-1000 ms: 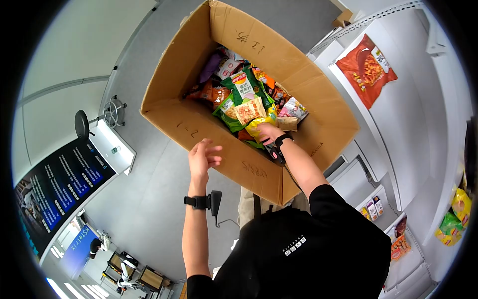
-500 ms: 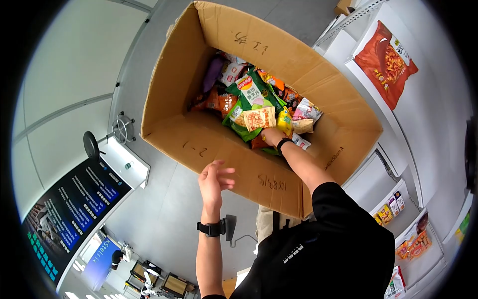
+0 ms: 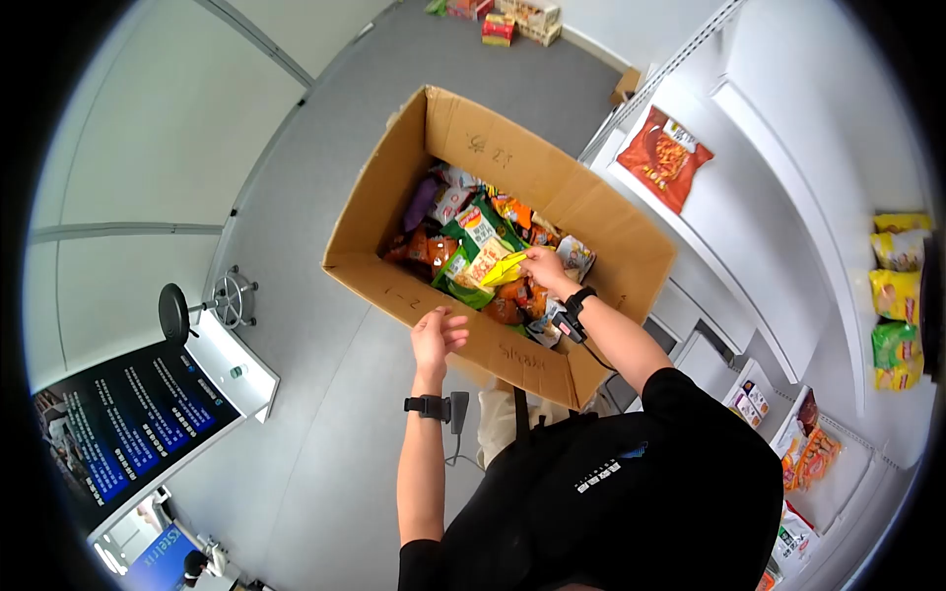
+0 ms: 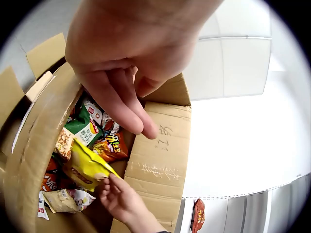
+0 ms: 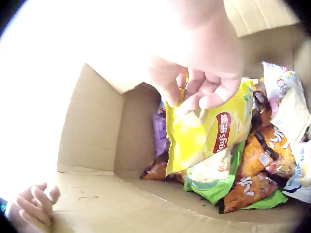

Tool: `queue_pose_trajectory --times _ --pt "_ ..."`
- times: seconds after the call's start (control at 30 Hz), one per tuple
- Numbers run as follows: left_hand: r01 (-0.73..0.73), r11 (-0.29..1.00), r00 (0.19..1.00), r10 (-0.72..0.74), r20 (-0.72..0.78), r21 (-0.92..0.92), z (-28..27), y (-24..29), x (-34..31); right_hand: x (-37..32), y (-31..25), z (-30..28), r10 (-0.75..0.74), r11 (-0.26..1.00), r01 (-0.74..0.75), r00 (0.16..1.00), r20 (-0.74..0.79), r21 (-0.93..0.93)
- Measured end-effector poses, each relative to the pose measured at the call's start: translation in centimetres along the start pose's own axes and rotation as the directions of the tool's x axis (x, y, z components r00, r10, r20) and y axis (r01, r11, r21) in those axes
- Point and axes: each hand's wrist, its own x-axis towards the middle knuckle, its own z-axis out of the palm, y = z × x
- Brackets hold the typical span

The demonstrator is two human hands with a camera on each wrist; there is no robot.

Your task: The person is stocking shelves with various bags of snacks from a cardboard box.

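Observation:
In the head view my right hand (image 3: pixel 548 268) pinches the edge of a yellow Lay's chip bag (image 5: pixel 192 141) between thumb and fingers. The bag is held above other snack bags inside a large cardboard box (image 3: pixel 372 276). Below it in the right wrist view are a green-and-white snack bag (image 5: pixel 209 182) and several orange bags (image 5: pixel 252 191). A dark green bag (image 4: pixel 86 127) lies deeper in the box in the left wrist view. My left hand (image 3: pixel 437 340) hangs by the box's near wall, fingers loosely bent and holding nothing.
White shelves stand to the right, with a red snack bag (image 3: pixel 665 160) on one and yellow and green bags (image 3: pixel 895 295) farther right. Boxed goods (image 3: pixel 499 30) sit on the floor at the back. A wheeled stool (image 3: pixel 235 295) and a dark display board (image 3: pixel 138 424) are at left.
My right hand has come up from among the bags, now with the yellow chip bag raised in its grip. My left hand stays by the box wall. The head view has shifted, showing more floor behind.

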Motion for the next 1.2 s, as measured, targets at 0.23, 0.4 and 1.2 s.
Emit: queue_pose_trajectory --times 0.23,0.4,1.2 --pt "-0.03 0.996 0.988 0.043 0.145 -0.09 -1.2 -0.9 0.3 -4.2 -4.9 -2.5 -0.146 0.951 0.211 0.95 -0.276 0.225" --pt "-0.03 0.998 0.973 0.043 0.229 -0.06 -1.5 -0.6 0.3 -10.6 -10.7 -4.2 -0.053 0.902 0.156 0.965 -0.255 0.403" --pt "-0.501 0.816 0.731 0.221 0.646 0.287 7.6 -1.1 -6.0 -27.7 -13.3 -7.8 -0.084 0.564 0.397 0.9 -0.428 0.724"
